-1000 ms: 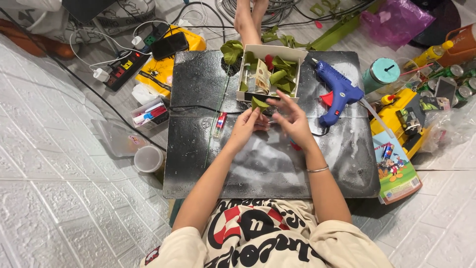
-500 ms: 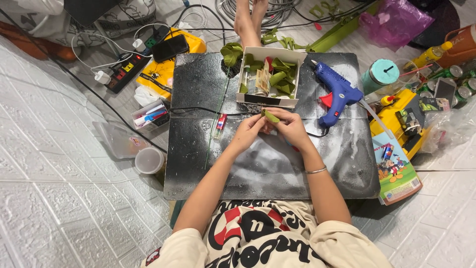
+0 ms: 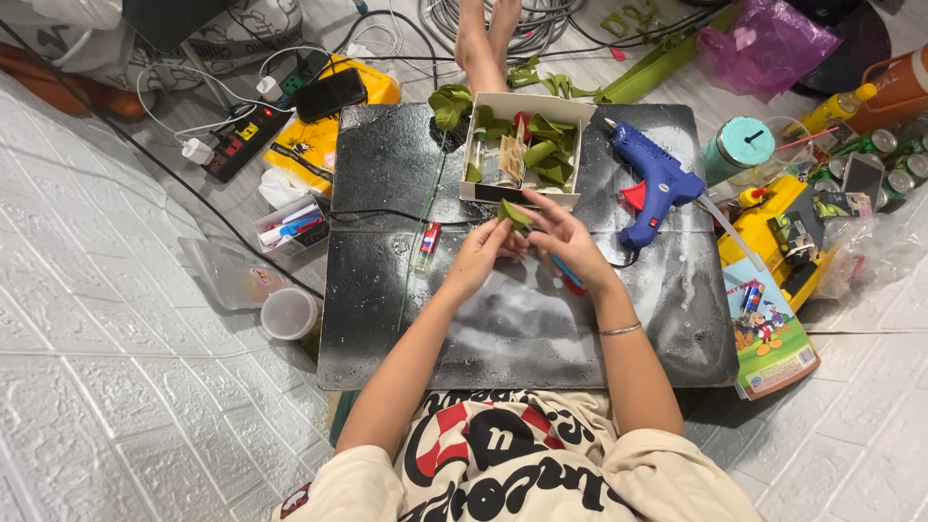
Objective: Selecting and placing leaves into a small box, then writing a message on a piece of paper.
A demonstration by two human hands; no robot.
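Observation:
Both hands meet over a dark, paint-stained board. My left hand and my right hand pinch a small folded green leaf-like piece between their fingertips. A blue-and-red handled tool lies on the board under my right hand; whether that hand grips it I cannot tell. Just beyond the fingers stands a white box filled with more green folded pieces and some paper. A blue glue gun rests on the board to the right of the hands.
A small red-capped tube lies left of my left hand. On the floor to the left sit a marker box, a plastic cup, a power strip and a phone. At right are a teal cup, cans and a colourful booklet. Bare feet rest behind the box.
The hands drew back slightly from the white box toward me, still working the green piece; my right fingers now close over it from the right.

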